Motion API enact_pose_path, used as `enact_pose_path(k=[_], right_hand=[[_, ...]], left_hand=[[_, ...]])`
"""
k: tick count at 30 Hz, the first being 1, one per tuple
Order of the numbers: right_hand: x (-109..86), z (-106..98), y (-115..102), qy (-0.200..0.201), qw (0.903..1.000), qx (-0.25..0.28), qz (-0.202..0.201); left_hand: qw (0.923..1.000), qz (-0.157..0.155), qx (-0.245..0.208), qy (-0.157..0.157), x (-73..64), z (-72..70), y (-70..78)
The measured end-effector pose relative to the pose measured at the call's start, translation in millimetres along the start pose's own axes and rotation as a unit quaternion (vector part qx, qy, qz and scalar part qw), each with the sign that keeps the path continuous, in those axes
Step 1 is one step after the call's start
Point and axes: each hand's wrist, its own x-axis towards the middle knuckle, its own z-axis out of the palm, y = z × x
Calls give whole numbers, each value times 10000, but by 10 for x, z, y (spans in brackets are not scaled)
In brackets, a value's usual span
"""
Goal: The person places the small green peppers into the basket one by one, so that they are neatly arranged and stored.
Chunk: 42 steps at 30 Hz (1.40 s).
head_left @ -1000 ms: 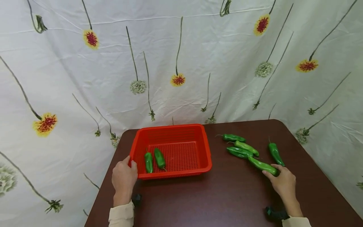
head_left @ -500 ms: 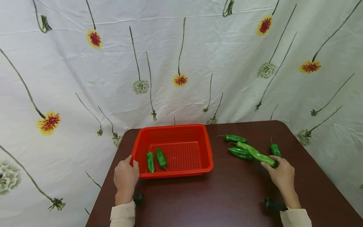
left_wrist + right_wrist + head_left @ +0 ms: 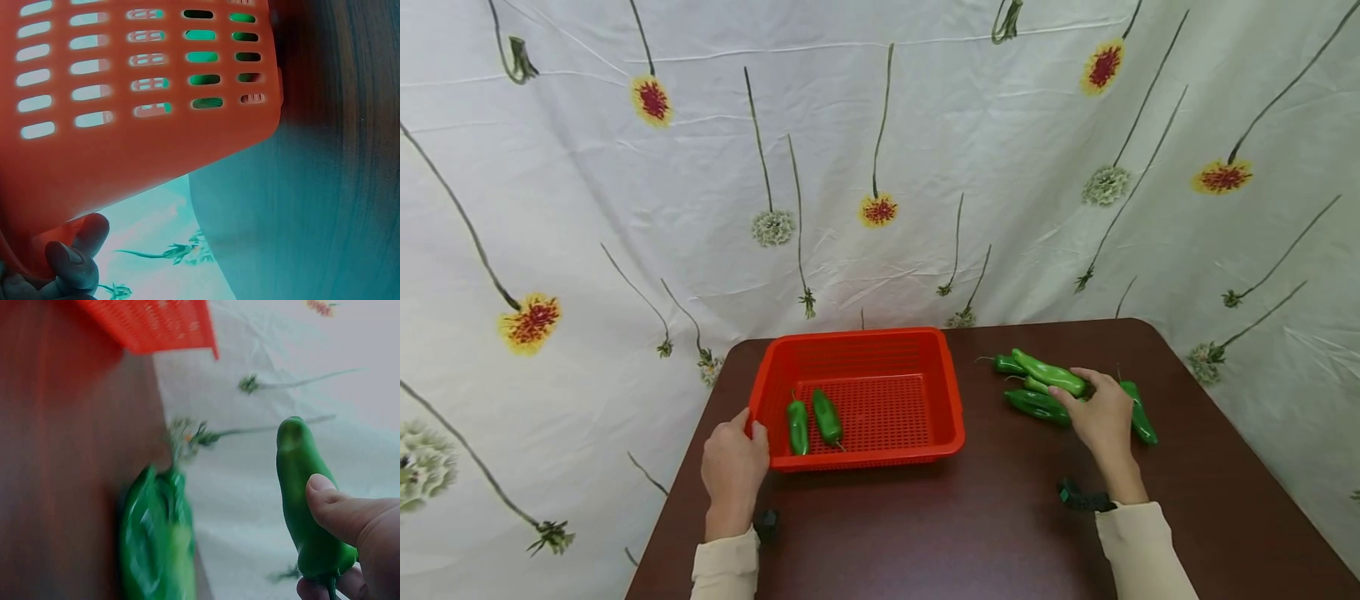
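Right hand (image 3: 1102, 410) pinches raised pepper (image 3: 1048, 372), shifted left and farther, nearer basket (image 3: 880, 457); left hand (image 3: 735, 468) grips basket, two peppers (image 3: 827, 417) inside unchanged.

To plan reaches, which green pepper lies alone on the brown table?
The dark green tapered pepper right of the right hand; the other three cluster leftward.

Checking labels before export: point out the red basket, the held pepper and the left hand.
Red basket (image 3: 883, 408): head view, bare part of its mesh floor.
Held pepper (image 3: 296, 484): right wrist view, middle of its body.
Left hand (image 3: 734, 467): head view, back of the hand.
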Motion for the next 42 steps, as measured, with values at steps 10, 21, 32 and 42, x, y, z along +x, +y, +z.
enact_pose_path(k=[10, 21, 32, 42], right_hand=[[181, 123, -485, -109, 9985, 489, -229], [257, 220, -797, -117, 9967, 673, -448], [247, 347, -1038, -284, 9937, 938, -536], [212, 568, -1323, -587, 9903, 1117, -586]], left_hand=[[10000, -38, -29, -45, -21, -23, 12], [10000, 5, -27, 30, -28, -21, 1], [10000, -6, -56, 12, -31, -36, -33], [10000, -6, -74, -25, -17, -18, -20]])
